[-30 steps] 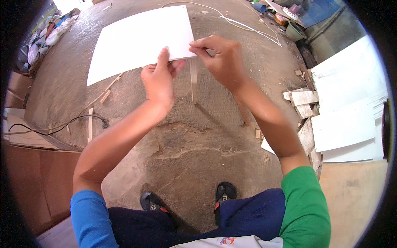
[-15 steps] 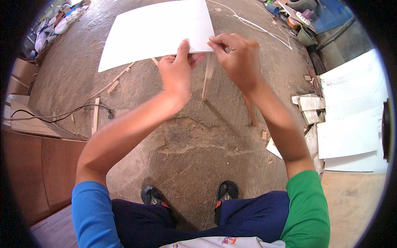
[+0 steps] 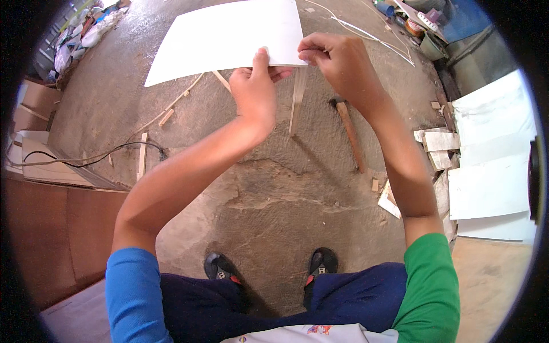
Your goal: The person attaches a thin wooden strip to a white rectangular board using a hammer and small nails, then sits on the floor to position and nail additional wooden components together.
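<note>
Left hand: your left hand [image 3: 255,94] is clamped on the near edge of the white panel [image 3: 229,37], thumb on top and fingers curled underneath.
Right hand: your right hand [image 3: 346,63] is just beside it, thumb and forefinger pinched together at the near right corner; you cannot tell from here whether something small sits between them.
White panel: it lies out in front of you, raised above the floor [image 3: 274,228], its far edge running to the top of the view.
Wooden leg: under the pinched corner, a pale wooden leg [image 3: 297,103] reaches down to the floor; its top end is hidden from you.
Step in hand: you seem to be lining up that corner over the leg, perhaps to fix it there.
Next move: it likely calls for a steady left grip, with the corner square on the leg before any force goes in.
Hammer: one [image 3: 351,137] lies on the floor below your right forearm, untouched, and would suit a fixing if that is the aim.
Wood offcuts: pale pieces [image 3: 439,140] lie off to your right, beside the white sheets [image 3: 489,188].
</note>
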{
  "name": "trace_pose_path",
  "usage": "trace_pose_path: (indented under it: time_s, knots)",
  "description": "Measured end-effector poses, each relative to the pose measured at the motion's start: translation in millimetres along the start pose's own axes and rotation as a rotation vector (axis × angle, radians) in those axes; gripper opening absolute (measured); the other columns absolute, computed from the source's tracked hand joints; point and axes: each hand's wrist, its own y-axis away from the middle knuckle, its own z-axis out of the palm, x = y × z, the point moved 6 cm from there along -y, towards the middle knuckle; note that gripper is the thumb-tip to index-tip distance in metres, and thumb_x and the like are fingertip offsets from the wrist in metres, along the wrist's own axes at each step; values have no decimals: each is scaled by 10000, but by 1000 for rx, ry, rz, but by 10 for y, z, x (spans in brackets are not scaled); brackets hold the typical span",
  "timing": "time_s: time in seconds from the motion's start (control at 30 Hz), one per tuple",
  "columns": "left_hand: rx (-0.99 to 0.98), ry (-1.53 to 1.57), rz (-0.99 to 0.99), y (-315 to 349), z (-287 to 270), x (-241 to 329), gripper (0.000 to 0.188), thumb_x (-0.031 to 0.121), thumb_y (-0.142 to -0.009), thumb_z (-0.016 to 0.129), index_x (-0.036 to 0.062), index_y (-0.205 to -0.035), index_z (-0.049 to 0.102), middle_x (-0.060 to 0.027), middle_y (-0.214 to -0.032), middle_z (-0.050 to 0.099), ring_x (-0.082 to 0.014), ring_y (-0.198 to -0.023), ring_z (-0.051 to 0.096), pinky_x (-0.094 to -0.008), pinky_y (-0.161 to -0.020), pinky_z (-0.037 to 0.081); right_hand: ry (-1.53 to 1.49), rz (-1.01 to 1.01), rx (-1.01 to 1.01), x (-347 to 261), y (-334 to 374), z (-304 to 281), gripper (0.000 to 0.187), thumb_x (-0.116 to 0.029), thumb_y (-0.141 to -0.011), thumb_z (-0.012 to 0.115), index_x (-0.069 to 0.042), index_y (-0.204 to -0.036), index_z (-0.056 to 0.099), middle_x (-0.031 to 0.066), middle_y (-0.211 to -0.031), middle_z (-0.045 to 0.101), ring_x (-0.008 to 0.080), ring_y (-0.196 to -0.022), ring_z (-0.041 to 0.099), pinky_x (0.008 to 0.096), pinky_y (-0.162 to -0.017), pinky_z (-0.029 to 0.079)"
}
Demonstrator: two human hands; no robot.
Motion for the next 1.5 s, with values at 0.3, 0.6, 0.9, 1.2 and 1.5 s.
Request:
trace_pose_path:
  time_s: [0.3, 0.6, 0.9, 1.2, 1.5]
  knots:
    - [137, -138, 45, 27, 4, -86, 271, 190, -932, 544, -77, -916, 585, -120, -863, 628, -183, -745, 620, -321, -667, 527, -24, 11, -8, 92, 33, -24, 104, -45, -822, 622, 36, -879, 653, 164, -755, 663, 224, -659, 644, 309, -614, 482]
    - [299, -15, 29, 256, 90, -155, 203, 164, -893, 581, -33, -934, 556, -83, -853, 584, -155, -777, 589, -313, -690, 501, 6, -16, -11, -42, 89, -10, 90, -32, -816, 627, 38, -865, 654, 171, -768, 668, 247, -685, 666, 310, -622, 501]
    - [153, 55, 95, 208, 181, -138, 272, 135, -909, 554, 15, -1120, 430, -84, -950, 551, -145, -780, 566, -288, -684, 491, 11, -22, 22, -32, 97, 11, 70, -18, -804, 635, 33, -850, 647, 168, -767, 665, 268, -687, 667, 318, -617, 502]
    - [64, 131, 63, 223, 273, -81, 210, 129, -941, 493, -14, -1085, 441, -109, -964, 564, -173, -800, 606, -286, -536, 546, -5, -23, 49, 13, 99, 24, 73, -54, -799, 640, 15, -815, 653, 177, -766, 653, 312, -713, 653, 372, -643, 496]
    - [38, 154, 170, 136, 249, -131, 218, 120, -950, 472, -73, -1044, 432, -152, -946, 571, -188, -685, 631, -281, -468, 560, -85, 106, 102, 43, 167, -12, 97, -87, -803, 666, -9, -853, 697, 149, -755, 685, 219, -662, 676, 308, -602, 510]
